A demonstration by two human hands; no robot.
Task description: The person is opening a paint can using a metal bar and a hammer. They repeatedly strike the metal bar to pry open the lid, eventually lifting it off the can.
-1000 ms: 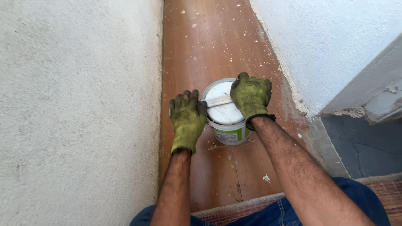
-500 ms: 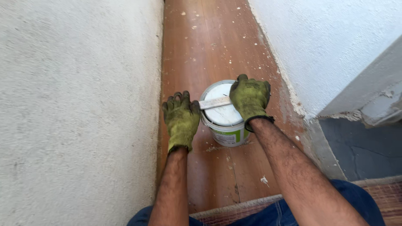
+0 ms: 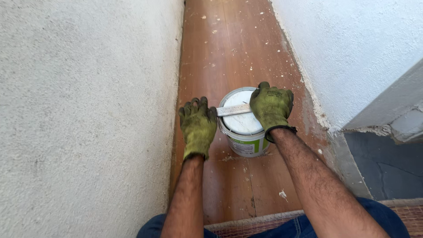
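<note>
A small white paint bucket (image 3: 245, 145) with a green label stands on the brown floor, full of white paste. My right hand (image 3: 272, 105), in a green glove, grips a flat metal putty blade (image 3: 232, 110) that lies across the bucket's rim. My left hand (image 3: 197, 125), also gloved, rests palm down against the bucket's left side, fingers together and pointing away from me, touching the blade's left tip.
A rough white plastered wall (image 3: 83, 114) rises close on the left. Another white wall (image 3: 352, 48) and a grey ledge (image 3: 379, 163) stand on the right. The brown wooden floor (image 3: 229, 44) between them is speckled with plaster crumbs. My knees in blue jeans (image 3: 291, 227) sit at the bottom.
My left hand has shifted slightly left and forward beside the bucket. The right hand keeps the blade on the rim, almost unmoved.
</note>
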